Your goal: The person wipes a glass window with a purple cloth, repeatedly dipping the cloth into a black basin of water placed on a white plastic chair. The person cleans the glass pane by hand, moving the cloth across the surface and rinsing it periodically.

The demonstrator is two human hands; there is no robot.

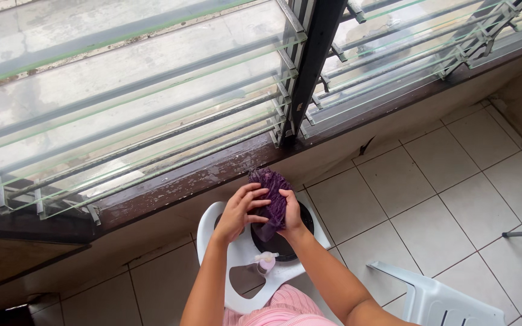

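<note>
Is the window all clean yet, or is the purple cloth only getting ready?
Nothing looks cleaned yet: the glass slats look cloudy and streaked. In hand: the left hand and right hand squeeze the purple cloth above a dark basin on a white chair. Left: all the slats.

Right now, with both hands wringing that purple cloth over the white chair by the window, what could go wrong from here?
1. The purple cloth, gripped by the left hand and right hand, may drip onto the tiled floor, leaving it slippery.
2. The small pink bottle sits near the edge of the white chair, close to the arms; an elbow could knock it off.
3. The glass window slats stand open nearby; a careless push might crack one.
</note>
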